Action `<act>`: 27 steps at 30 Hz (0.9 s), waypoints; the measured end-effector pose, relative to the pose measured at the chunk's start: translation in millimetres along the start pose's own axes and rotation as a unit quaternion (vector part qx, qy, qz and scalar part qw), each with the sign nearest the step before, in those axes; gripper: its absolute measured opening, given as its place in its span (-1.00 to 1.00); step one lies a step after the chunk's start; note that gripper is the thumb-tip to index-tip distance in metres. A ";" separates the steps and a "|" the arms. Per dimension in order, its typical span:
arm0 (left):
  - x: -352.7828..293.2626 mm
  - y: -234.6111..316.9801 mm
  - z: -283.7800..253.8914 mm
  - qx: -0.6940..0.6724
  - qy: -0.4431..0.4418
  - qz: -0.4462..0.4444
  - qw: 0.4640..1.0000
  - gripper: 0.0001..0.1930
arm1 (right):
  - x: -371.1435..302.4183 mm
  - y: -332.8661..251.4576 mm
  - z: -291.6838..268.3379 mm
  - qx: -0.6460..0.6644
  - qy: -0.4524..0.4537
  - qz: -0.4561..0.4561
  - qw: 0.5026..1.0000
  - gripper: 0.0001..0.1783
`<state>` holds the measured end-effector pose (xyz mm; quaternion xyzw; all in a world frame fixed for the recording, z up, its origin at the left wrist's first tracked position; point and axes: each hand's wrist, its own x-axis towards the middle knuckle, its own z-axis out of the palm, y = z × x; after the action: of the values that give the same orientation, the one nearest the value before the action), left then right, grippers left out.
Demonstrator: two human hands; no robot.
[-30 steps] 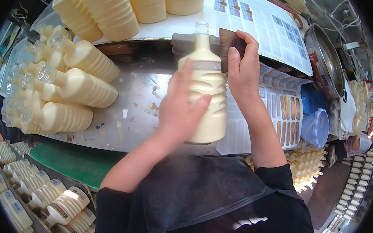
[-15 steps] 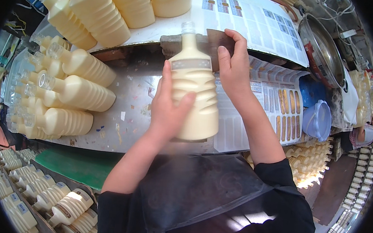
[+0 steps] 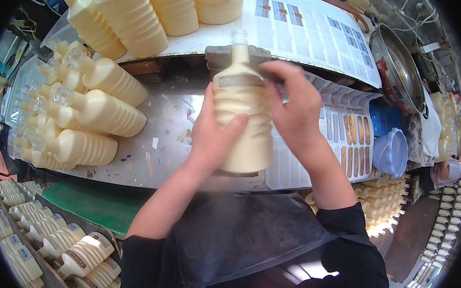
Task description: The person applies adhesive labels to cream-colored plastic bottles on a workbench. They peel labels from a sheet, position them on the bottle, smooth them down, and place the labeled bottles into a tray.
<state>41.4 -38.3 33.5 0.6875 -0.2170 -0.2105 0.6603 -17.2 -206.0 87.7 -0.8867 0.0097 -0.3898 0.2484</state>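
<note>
A cream plastic bottle (image 3: 241, 139) with a ribbed body and clear threaded neck stands tilted before me, its neck pointing away. Around its upper body runs a greyish label band (image 3: 240, 81). My left hand (image 3: 215, 134) is closed round the bottle's lower left side, thumb across the front. At the right end of the band, my right hand (image 3: 296, 103) has its fingers curled in against the bottle's shoulder. Motion smears those fingers, and what they hold is hidden. Behind the bottle's neck lies a grey-brown block or folded cloth (image 3: 215, 56).
Unlabelled cream bottles (image 3: 111, 113) lie stacked at the left; several more (image 3: 138, 15) stand on the white shelf. Label sheets (image 3: 346, 120) lie right of the bottle, others (image 3: 293, 35) on the shelf. Farther right are a blue bucket (image 3: 392, 151) and metal pan (image 3: 399, 65). Labelled bottles (image 3: 86, 254) fill the lower left.
My right hand has moved in against the bottle's right shoulder, its fingers curling. The dark flat card it held beside the neck no longer shows clearly. My left hand keeps its hold.
</note>
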 end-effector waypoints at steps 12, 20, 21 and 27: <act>-7.0 15.8 8.3 0.271 0.035 0.070 0.959 -0.39 | 14.3 -52.2 32.4 -0.092 -0.122 -0.168 0.974 -0.93; -2.1 7.4 0.7 0.144 0.009 0.065 0.987 -0.09 | 0.9 -4.4 -4.0 -0.037 0.016 0.168 0.985 -0.74; -2.1 4.8 0.1 0.156 -0.005 0.067 0.986 -0.11 | -3.1 1.6 -4.3 -0.026 0.024 0.185 0.982 -0.73; -1.6 -6.0 2.3 0.068 0.009 0.052 0.996 -0.10 | -19.0 28.8 -2.2 0.010 0.041 0.221 0.974 -0.70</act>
<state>38.9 -39.1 27.4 0.7201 -0.2605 -0.1542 0.6243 -26.9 -228.3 63.1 -0.8434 0.2119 -0.3616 0.3362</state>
